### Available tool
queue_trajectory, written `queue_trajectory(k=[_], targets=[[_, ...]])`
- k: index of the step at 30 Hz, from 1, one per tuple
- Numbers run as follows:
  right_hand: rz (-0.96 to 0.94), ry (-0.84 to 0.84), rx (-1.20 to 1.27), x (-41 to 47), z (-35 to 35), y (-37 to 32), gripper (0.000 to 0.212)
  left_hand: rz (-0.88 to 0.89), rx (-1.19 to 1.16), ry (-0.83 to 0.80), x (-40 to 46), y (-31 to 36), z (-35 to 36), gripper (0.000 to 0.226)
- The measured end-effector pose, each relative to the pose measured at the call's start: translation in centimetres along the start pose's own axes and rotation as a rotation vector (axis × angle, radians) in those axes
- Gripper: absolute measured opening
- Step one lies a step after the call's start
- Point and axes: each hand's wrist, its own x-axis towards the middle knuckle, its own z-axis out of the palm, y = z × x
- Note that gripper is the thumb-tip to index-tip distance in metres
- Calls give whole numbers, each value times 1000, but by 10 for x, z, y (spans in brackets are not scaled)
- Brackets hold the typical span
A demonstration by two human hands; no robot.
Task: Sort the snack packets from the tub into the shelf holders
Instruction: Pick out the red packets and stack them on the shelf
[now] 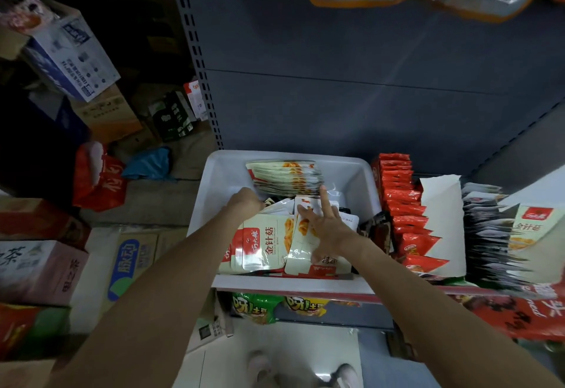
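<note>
Right hand (324, 228) lies spread, fingers straight, on glossy cream packets (269, 244) inside the white plastic tub (220, 179). Left hand (246, 202) reaches in, fingers hidden; grip cannot be told. Two shelf holders (443, 222) beside it carry flat red and dark sachets.

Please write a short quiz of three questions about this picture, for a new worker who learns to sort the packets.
1. True or false: both hands are inside the white tub.
2. Which packets fill the holder next to the tub on its right side? A) red packets B) blue packets C) green packets
3. Fill in: the right hand has its fingers ____ over the loose packets.

Key
1. True; the left hand reaches in near the stacked packets.
2. A
3. spread
</note>
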Motion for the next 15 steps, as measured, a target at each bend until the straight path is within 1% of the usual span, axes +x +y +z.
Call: queue_trajectory(k=[2,5,8,11,13,15], targets=[[-1,8,3,0,0,1,118,13,-32,46,1,-2,0,20],[-10,22,-8,0,2,2,117,32,-106,46,-2,-4,-4,23],[-11,31,-12,0,3,2,117,121,-95,65,-10,-4,-7,16],[-15,40,-15,-1,3,2,116,196,-74,181,-22,-5,-10,18],[-16,36,-23,-2,2,1,115,255,-139,242,-32,-2,-19,20],[-9,26,-28,-3,2,-1,114,339,-183,232,-41,2,-31,14]])
